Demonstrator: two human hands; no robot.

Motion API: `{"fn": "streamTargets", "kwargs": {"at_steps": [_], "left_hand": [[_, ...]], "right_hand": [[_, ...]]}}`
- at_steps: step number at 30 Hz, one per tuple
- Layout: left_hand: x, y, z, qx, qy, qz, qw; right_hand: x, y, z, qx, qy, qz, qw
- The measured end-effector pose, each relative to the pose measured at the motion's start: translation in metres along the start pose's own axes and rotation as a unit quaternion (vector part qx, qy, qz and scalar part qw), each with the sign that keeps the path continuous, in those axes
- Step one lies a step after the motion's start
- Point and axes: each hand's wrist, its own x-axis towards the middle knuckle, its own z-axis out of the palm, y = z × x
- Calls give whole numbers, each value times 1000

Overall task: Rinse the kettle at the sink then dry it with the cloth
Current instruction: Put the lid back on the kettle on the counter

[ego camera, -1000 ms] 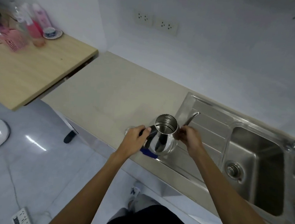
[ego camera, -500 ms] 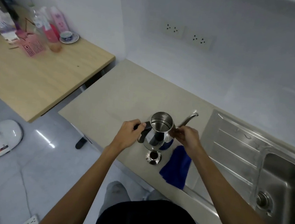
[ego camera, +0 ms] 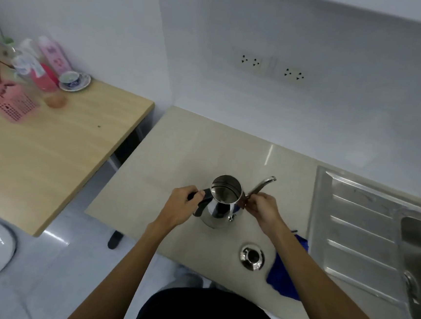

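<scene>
The steel kettle (ego camera: 222,206) stands upright and lidless on the beige counter (ego camera: 192,155), near its front edge, well left of the sink (ego camera: 376,235). The left hand (ego camera: 178,207) is wrapped around the black handle; the right hand (ego camera: 261,207) pinches the base of the thin spout. The lid (ego camera: 252,256) lies flat on the counter just in front of the kettle, by the front edge. The blue cloth (ego camera: 283,275) sits crumpled beside it, partly under the right forearm, touching the sink's drainboard rim.
</scene>
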Motion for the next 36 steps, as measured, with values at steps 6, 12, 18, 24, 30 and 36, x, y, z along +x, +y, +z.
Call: {"fn": "streamTargets", "kwargs": {"at_steps": [6,12,18,24,30,36], "left_hand": [[25,-22,-26,-7,-37,-2,999],[43,-38,-39,13,-69,7,998],[51,-44,-45,6,-86,11,996],[52,-45,-47,-7,-94,5,996],[48,-42,-46,-28,-100,1,995],[42,-45,-43,-12,-110,-1,994]], "right_hand": [[8,7,35,1,14,-3,1000],[15,12,54,18,48,9,999],[19,13,63,19,73,12,997],[20,15,65,15,86,11,996],[22,15,63,9,88,11,996],[20,15,63,-7,93,5,996]]}}
